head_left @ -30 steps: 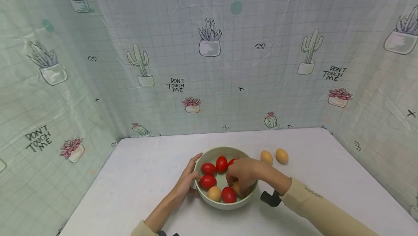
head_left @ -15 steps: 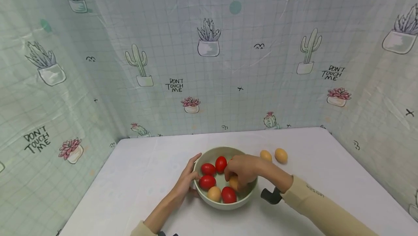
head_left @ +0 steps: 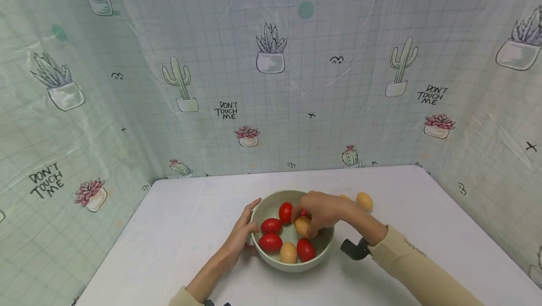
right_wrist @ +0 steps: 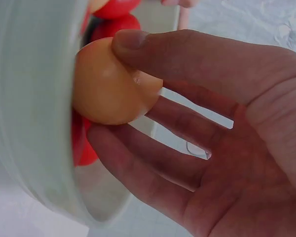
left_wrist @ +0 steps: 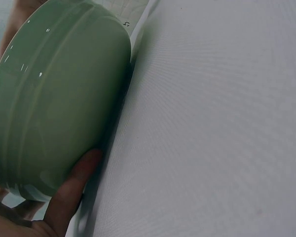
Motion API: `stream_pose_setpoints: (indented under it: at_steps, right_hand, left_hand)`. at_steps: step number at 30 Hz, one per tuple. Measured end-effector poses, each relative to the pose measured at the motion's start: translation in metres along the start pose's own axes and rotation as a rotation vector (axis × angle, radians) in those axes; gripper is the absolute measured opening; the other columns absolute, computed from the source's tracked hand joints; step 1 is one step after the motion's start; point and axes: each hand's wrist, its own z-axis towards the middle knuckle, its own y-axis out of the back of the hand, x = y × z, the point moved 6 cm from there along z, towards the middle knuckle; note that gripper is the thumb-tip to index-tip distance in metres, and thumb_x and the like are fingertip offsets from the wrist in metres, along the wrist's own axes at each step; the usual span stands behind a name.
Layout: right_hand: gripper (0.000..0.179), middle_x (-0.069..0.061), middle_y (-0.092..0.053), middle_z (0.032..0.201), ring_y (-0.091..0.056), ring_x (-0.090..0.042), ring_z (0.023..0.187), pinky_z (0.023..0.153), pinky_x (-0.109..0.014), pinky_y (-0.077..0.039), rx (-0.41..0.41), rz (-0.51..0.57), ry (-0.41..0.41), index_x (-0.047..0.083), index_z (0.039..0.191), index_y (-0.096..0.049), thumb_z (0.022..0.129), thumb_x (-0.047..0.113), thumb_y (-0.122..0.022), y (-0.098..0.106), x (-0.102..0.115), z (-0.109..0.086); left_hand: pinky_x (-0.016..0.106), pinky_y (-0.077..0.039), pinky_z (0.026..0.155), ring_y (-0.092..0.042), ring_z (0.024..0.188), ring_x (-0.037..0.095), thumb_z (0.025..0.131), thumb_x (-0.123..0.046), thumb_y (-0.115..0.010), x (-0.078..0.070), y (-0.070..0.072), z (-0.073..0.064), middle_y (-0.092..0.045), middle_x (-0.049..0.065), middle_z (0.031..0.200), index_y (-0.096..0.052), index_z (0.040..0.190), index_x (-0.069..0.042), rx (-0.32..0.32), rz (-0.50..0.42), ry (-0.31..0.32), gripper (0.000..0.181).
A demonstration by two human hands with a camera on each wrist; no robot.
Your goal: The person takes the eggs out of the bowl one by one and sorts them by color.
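A pale green bowl (head_left: 292, 267) stands on the white table, holding several red eggs (head_left: 271, 226) and a yellowish-brown egg (head_left: 288, 253). My left hand (head_left: 242, 233) grips the bowl's left side, thumb at the rim; in the left wrist view a finger (left_wrist: 71, 192) presses low on the outer wall. Over the bowl's right part, my right hand (head_left: 319, 209) pinches another yellowish-brown egg (right_wrist: 108, 84) between thumb and fingers. That egg is at the bowl's rim in the right wrist view. A red egg behind it is partly hidden by this hand.
Two more yellowish-brown eggs lie on the table behind my right wrist: one egg (head_left: 364, 201) shows fully, the other is mostly covered by the arm. A curtain (head_left: 271, 108) printed with cacti surrounds the table's back and sides.
My right hand has risen a little and moved toward the bowl's far side with the pinched egg. The eggs near the front of the bowl have shifted, mostly rightward. My left hand stays put.
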Motion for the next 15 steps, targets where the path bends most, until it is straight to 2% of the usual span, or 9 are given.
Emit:
stream_pose_setpoints:
  at_steps: [5,10,15]
  right_hand:
    - [0.038,0.008,-0.066,0.097,-0.057,-0.016,0.094,0.072,-0.026,-0.054,-0.017,0.08,0.028,0.015,0.115,-0.077,0.079,0.004,-0.082,0.007,-0.005,-0.004]
    - [0.04,0.005,-0.07,0.106,-0.059,-0.018,0.1,0.078,-0.028,-0.057,-0.05,0.116,0.053,0.012,0.118,-0.075,0.08,0.003,-0.082,0.014,-0.007,-0.01]
    - [0.041,0.001,-0.072,0.116,-0.063,-0.023,0.109,0.081,-0.034,-0.06,-0.102,0.161,0.033,0.012,0.121,-0.074,0.082,0.001,-0.079,0.021,-0.012,-0.015]
  left_hand:
    - [0.073,-0.047,0.089,-0.025,0.153,0.048,0.085,-0.01,-0.047,-0.001,0.0,0.0,-0.023,0.012,0.172,-0.031,0.161,-0.03,0.003,0.005,-0.01,0.08]
    - [0.07,-0.048,0.089,-0.026,0.153,0.047,0.085,-0.01,-0.047,-0.001,0.001,0.0,-0.024,0.011,0.171,-0.032,0.161,-0.03,-0.001,0.005,-0.011,0.08]
    - [0.077,-0.044,0.092,-0.025,0.154,0.046,0.085,-0.01,-0.048,0.0,0.001,0.0,-0.024,0.01,0.172,-0.032,0.161,-0.031,0.005,-0.003,-0.01,0.081]
